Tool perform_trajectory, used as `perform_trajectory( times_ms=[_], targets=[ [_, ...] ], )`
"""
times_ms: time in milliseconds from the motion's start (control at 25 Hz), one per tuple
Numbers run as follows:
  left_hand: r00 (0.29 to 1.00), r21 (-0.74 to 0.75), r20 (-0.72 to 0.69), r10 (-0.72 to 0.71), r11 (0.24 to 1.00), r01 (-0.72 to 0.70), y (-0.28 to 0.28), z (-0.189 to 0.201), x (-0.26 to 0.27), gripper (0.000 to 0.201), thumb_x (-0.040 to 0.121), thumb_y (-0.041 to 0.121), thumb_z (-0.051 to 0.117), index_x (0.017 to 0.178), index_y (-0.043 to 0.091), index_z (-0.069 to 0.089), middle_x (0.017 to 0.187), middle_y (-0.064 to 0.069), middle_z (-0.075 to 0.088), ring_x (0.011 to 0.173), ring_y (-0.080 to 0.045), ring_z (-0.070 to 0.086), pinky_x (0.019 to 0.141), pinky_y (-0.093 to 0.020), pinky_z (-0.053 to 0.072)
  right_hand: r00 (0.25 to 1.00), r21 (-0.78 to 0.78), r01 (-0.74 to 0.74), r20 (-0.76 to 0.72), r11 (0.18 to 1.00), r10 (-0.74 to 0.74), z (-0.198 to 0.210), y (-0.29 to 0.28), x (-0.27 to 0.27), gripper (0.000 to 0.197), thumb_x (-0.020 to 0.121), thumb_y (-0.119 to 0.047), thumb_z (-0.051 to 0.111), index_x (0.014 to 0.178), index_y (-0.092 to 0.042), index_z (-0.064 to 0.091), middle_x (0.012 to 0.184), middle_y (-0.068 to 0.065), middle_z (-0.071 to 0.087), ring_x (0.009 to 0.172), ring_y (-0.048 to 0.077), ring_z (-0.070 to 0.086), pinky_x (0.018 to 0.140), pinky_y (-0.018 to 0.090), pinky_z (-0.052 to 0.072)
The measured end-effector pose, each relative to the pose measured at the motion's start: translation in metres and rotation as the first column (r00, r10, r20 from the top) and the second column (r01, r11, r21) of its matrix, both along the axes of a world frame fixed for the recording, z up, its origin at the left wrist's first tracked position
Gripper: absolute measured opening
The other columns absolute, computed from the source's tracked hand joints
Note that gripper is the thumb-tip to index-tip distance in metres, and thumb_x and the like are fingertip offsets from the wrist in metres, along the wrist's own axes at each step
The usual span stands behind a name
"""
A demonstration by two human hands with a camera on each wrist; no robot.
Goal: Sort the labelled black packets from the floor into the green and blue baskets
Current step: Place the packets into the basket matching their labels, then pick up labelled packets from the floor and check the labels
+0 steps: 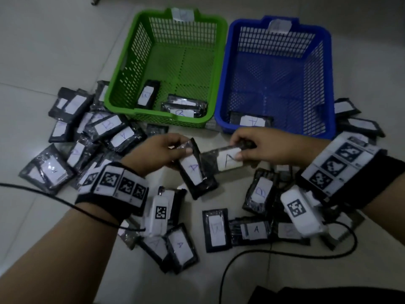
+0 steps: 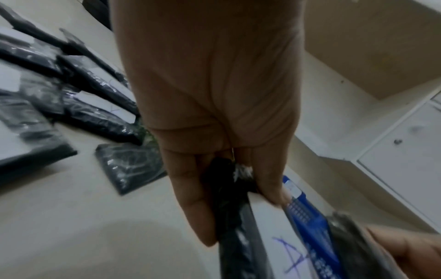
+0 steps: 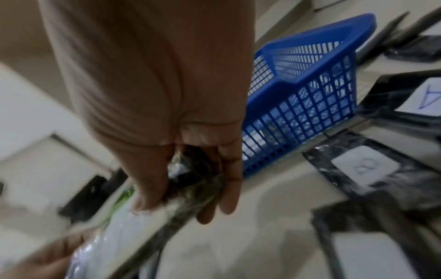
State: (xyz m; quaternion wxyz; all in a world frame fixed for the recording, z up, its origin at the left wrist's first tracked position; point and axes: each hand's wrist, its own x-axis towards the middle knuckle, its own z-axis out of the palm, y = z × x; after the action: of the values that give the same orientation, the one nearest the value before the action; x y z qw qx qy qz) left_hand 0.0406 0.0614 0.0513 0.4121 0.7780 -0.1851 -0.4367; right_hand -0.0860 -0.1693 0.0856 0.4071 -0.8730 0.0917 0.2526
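Note:
My left hand (image 1: 175, 148) pinches the top end of a black packet (image 1: 196, 172) with a white label marked A, lifted above the floor; the left wrist view shows that packet (image 2: 260, 230) between thumb and fingers. My right hand (image 1: 243, 148) grips a second A-labelled packet (image 1: 225, 160) lying sideways, seen from the right wrist as packet (image 3: 148, 220) in curled fingers. Both hands hover just in front of the baskets. The green basket (image 1: 122, 80) holds three packets, at least one marked B. The blue basket (image 1: 328, 88) holds one packet marked A.
Several labelled black packets lie scattered on the tiled floor: a pile at the left (image 1: 87, 132), more below my wrists (image 1: 217, 229) and beside the blue basket's right side (image 1: 359, 126). Black cables (image 1: 285, 253) run across the floor near my right forearm.

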Motion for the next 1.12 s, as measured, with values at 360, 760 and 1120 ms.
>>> perform_trajectory(
  times_ms=[360,760,1120],
  targets=[
    [0.947,-0.389,0.083,0.309,0.886,-0.254,-0.057,0.025,0.026,0.034,0.089,0.012,0.060,0.120,0.027,0.055,0.079,-0.003,0.055,0.069,-0.012,0.056,0.062,-0.029,0.053,0.744,0.441,0.553,0.120,0.707,-0.657,0.006,-0.040,0.010,0.015,0.095,-0.014,0.055,0.110,-0.015,0.057,0.099,0.009,0.060,0.078,0.021,0.061,0.063,0.035,0.057],
    [0.813,-0.188,0.544,0.207,0.975,-0.122,-0.145,0.004,0.008,0.036,0.088,0.024,0.060,0.122,0.023,0.049,0.097,0.007,0.057,0.087,-0.018,0.061,0.073,-0.026,0.047,0.814,-0.377,0.577,0.191,0.725,-0.549,-0.040,-0.108,-0.013,0.027,0.096,-0.020,0.051,0.122,-0.016,0.059,0.132,0.019,0.041,0.107,0.035,0.054,0.099,0.033,0.042],
    [0.537,0.139,0.824,-0.184,0.983,0.123,-0.165,-0.016,-0.014,0.038,0.085,0.026,0.062,0.118,0.010,0.054,0.118,-0.015,0.053,0.111,-0.034,0.049,0.095,-0.041,0.042,0.883,-0.426,0.453,0.338,0.783,-0.327,-0.044,-0.100,-0.043,0.032,0.095,-0.011,0.051,0.124,-0.016,0.064,0.116,0.015,0.055,0.117,0.032,0.045,0.096,0.029,0.036]
  ],
)
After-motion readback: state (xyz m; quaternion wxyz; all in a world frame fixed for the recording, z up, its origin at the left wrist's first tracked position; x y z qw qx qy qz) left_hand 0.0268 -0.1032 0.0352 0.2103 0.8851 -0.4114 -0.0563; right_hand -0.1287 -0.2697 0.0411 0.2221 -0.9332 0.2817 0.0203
